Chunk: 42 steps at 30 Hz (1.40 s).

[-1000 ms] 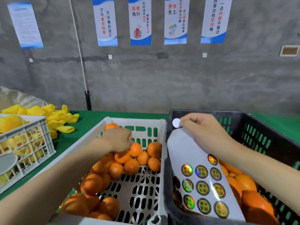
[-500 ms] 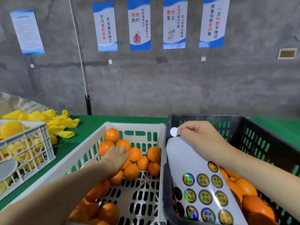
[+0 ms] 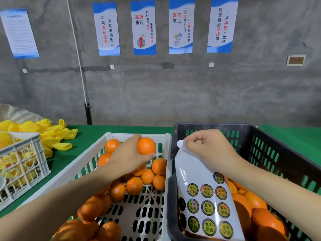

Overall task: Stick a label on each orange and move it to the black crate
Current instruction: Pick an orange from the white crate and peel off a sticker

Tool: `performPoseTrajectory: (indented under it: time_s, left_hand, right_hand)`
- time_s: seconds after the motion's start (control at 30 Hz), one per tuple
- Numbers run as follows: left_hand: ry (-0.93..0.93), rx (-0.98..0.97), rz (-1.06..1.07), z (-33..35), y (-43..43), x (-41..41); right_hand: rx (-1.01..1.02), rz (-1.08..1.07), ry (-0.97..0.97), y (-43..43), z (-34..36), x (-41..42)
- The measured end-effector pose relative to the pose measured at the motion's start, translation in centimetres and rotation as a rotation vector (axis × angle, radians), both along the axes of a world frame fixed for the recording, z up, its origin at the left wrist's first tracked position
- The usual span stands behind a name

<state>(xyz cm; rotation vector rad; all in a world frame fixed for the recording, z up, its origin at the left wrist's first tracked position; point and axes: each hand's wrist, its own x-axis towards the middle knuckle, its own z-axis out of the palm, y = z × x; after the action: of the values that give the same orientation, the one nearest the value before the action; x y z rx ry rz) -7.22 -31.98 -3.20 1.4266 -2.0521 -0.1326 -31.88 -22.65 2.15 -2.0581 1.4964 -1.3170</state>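
My left hand (image 3: 129, 158) grips one orange (image 3: 146, 145) and holds it above the white crate (image 3: 90, 164), which has several loose oranges (image 3: 134, 186) in it. My right hand (image 3: 208, 146) pinches a small round label (image 3: 180, 144), seen from its white back, at its fingertips. The same hand also holds the top of a white label sheet (image 3: 203, 197) with round gold stickers. The sheet hangs over the near left corner of the black crate (image 3: 257, 136), where several oranges (image 3: 257, 202) lie.
A smaller white crate (image 3: 22, 164) with yellow foam nets stands at the left. More yellow foam nets (image 3: 50, 134) lie on the green table (image 3: 83, 136) behind it. A grey wall with posters rises close behind the table.
My left hand has closed on an orange and lifted it out of the pile toward the right. My right hand still holds the peeled label and the sheet.
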Motion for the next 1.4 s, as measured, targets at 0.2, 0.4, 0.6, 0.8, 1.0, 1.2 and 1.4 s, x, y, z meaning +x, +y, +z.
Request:
performPoseTrajectory:
  time_s: [0.2, 0.4, 0.6, 0.8, 1.0, 1.2, 1.4]
  left_hand:
    - [0.412, -0.092, -0.22, 3.3, 5.0, -4.2]
    - [0.459, 0.018, -0.313, 3.5, 6.8, -5.7]
    - [0.302, -0.009, -0.315, 2.9, 6.7, -5.4]
    - [0.294, -0.033, -0.298, 2.8, 6.5, -5.2]
    - [0.331, -0.011, -0.293, 3.2, 6.6, -5.2]
    - [0.262, 0.021, -0.283, 2.8, 6.4, -5.2]
    - [0.306, 0.127, -0.318, 2.8, 6.9, -5.6]
  right_hand:
    - [-0.283, -0.212, 0.32, 1.2, 1.3, -0.2]
    - [-0.346, -0.275, 0.366, 1.7, 1.9, -0.3]
    - [-0.328, -0.146, 0.355, 2.0, 2.1, -0.1]
    - [-0.266, 0.035, 0.42, 2.0, 1.8, 0.0]
    - [-0.251, 0.089, 0.439, 2.2, 1.5, 0.0]
    - [-0.168, 0.035, 0.289, 1.8, 1.8, -0.2]
    - [-0.083, 0.113, 0.156, 1.8, 1.9, -0.2]
